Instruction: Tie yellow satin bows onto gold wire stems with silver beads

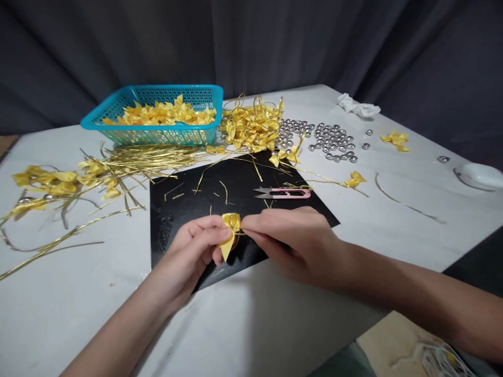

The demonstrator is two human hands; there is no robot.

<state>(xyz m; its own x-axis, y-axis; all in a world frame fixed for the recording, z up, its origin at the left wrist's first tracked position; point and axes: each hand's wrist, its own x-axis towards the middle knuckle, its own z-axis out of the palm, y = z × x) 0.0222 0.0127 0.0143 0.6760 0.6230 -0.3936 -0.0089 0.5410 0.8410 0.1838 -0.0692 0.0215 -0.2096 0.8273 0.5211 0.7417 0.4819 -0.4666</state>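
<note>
A small yellow ribbon bow (231, 230) is held between both hands over the near part of a black mat (196, 201). My left hand (194, 251) pinches it from the left, fingers closed on the ribbon. My right hand (291, 238) pinches the bow's middle from the right, where a thin gold wire pokes out. Pink-handled thread snips (283, 193) lie on the mat just beyond my right hand.
A blue basket (118, 99) of yellow bows stands at the back. Beside it lie a heap of bows with gold wire (251, 125), loose gold wires (149, 157), silver beads (332, 139), a crumpled tissue (359, 107) and a white dish (481, 175) at right.
</note>
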